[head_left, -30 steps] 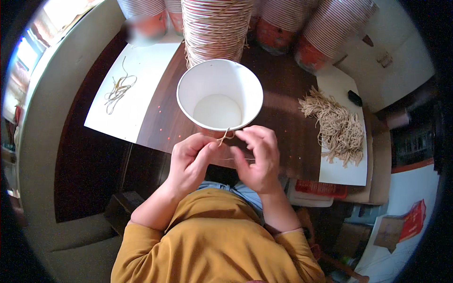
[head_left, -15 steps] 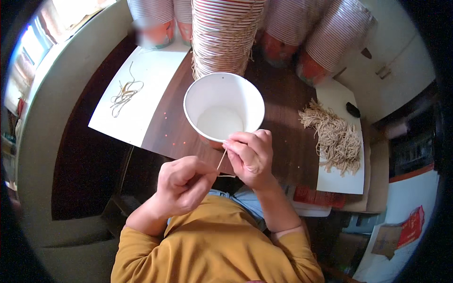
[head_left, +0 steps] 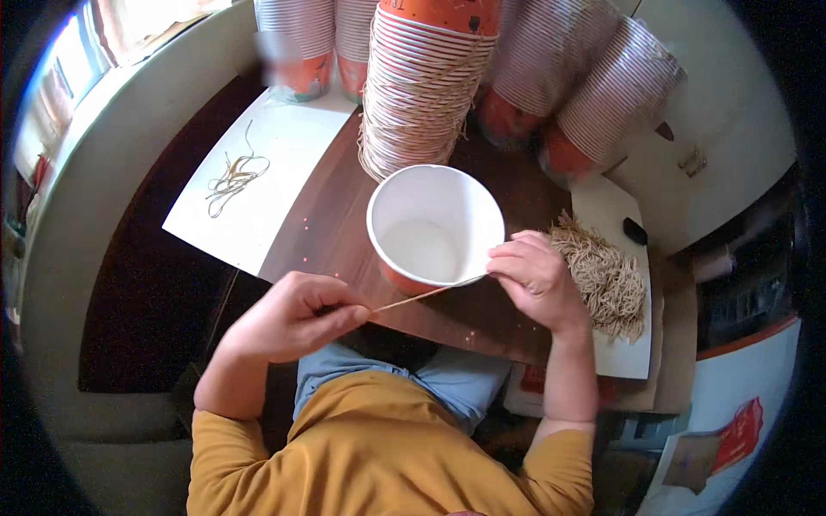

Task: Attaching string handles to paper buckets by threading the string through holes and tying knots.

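Note:
A white-lined paper bucket (head_left: 434,228) with an orange outside stands at the table's front edge, its mouth toward me. My left hand (head_left: 297,316) is closed, thumb and fingers pinching one end of a thin beige cord (head_left: 413,299). The cord is drawn taut across the front of the bucket, just below the rim. At the rim's right front my right hand (head_left: 538,273) pinches the cord's other part; its fingertips touch the bucket there. Whether the cord passes through a hole in the wall is hidden by those fingers.
Behind the bucket rises a tall stack of nested buckets (head_left: 426,95) with cord handles. Plastic-wrapped bucket stacks (head_left: 613,95) lean at the back right, more (head_left: 301,52) at the back left. A cord pile (head_left: 602,279) lies right; a loose cord tangle (head_left: 232,185) lies left.
My hands have spread apart, the right one going right along the rim and the left one slightly left. The cord between them is now longer and pulled straight. My view has shifted a little.

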### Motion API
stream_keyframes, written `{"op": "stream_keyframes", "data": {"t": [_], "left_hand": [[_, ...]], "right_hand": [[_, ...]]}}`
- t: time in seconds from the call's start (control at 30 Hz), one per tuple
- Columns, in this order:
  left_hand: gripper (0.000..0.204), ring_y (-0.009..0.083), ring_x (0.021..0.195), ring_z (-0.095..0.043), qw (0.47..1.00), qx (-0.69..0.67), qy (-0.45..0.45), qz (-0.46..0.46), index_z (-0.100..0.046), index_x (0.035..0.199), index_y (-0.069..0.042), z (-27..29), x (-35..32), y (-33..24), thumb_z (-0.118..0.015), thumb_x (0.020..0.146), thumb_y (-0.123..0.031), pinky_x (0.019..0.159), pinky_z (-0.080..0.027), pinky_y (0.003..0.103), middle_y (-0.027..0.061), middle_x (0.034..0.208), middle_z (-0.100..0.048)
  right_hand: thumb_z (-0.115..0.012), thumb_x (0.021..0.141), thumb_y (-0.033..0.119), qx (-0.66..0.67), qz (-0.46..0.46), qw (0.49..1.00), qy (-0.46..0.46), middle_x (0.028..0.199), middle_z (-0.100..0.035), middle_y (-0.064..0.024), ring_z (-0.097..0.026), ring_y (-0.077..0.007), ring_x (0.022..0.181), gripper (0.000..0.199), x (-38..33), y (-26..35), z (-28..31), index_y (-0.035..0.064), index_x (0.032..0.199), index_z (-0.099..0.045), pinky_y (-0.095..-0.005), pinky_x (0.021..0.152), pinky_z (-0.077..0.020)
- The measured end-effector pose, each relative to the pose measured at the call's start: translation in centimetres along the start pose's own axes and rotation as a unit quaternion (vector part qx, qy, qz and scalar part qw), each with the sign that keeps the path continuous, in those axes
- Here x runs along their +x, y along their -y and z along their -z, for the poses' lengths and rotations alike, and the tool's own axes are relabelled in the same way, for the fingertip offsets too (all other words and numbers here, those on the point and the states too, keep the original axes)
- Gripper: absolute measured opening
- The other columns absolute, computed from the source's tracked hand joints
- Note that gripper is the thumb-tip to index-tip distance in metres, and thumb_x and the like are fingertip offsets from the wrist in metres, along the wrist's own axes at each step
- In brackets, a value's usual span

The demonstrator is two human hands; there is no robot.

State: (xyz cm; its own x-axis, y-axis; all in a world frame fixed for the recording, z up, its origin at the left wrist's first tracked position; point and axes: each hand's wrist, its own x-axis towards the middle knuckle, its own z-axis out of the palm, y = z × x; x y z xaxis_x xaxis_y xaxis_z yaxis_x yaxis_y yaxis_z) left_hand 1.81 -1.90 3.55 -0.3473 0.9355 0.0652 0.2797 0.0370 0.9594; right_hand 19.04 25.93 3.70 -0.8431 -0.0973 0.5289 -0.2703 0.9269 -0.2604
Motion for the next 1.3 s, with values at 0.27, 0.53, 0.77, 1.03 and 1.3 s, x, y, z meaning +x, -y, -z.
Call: {"op": "stream_keyframes", "data": {"t": [0.27,0.53,0.77,1.03,1.3], "left_hand": [[0.012,0.0193,0.058,-0.057,0.992,0.069,0.001,-0.11,-0.065,0.088,0.003,-1.8,2.6,-3.0,-0.064,0.086,-0.01,0.058,-0.047,0.03,0.0144,0.067,-0.06],[0.024,0.0025,0.061,-0.047,0.99,-0.101,0.079,0.051,-0.067,0.087,0.001,1.9,3.4,-1.0,-0.061,0.093,-0.021,0.054,-0.039,0.021,-0.0044,0.064,-0.055],[0.024,0.0027,0.057,-0.044,0.957,-0.252,0.049,0.135,-0.066,0.085,-0.003,2.2,3.4,3.4,-0.059,0.094,-0.025,0.052,-0.035,0.019,-0.006,0.064,-0.052],[0.027,0.0024,0.056,-0.042,0.953,-0.253,0.047,0.157,-0.061,0.075,-0.006,2.2,2.8,3.9,-0.06,0.094,-0.025,0.051,-0.034,0.019,-0.0072,0.062,-0.048],[0.025,0.0016,0.065,-0.047,0.991,-0.128,0.024,0.028,-0.064,0.086,0.003,-0.7,3.9,-1.2,-0.059,0.095,-0.021,0.056,-0.04,0.021,-0.0049,0.069,-0.056]], "right_hand": [[-0.077,0.072,0.016,0.331,-0.092,0.934,0.093,0.123,-0.058,-0.0158,-0.055,-0.0224,0.113,0.068,3.6,6.7,0.0,-0.0001,0.131,-0.049,-0.0346,0.099,-0.0403],[-0.057,0.094,0.009,0.363,-0.247,0.898,-0.023,0.084,-0.065,-0.0006,-0.057,-0.0061,0.078,0.013,3.3,3.3,1.1,-0.0013,0.091,-0.064,-0.0225,0.07,-0.0469],[-0.059,0.094,0.017,0.338,-0.292,0.887,-0.12,0.08,-0.061,0.0027,-0.052,-0.0045,0.073,0.018,2.7,-1.4,1.1,0.0008,0.088,-0.063,-0.02,0.068,-0.0423],[-0.064,0.088,0.016,0.071,-0.27,0.956,-0.089,0.077,-0.062,-0.0047,-0.057,-0.0157,0.074,0.015,3.7,-0.9,0.6,0.0018,0.087,-0.064,-0.0283,0.072,-0.0451],[-0.077,0.076,0.019,0.454,-0.123,0.879,0.085,0.127,-0.049,-0.0189,-0.049,-0.0283,0.118,0.077,6.1,7.3,-2.3,0.0012,0.138,-0.034,-0.0378,0.101,-0.0384]]}}
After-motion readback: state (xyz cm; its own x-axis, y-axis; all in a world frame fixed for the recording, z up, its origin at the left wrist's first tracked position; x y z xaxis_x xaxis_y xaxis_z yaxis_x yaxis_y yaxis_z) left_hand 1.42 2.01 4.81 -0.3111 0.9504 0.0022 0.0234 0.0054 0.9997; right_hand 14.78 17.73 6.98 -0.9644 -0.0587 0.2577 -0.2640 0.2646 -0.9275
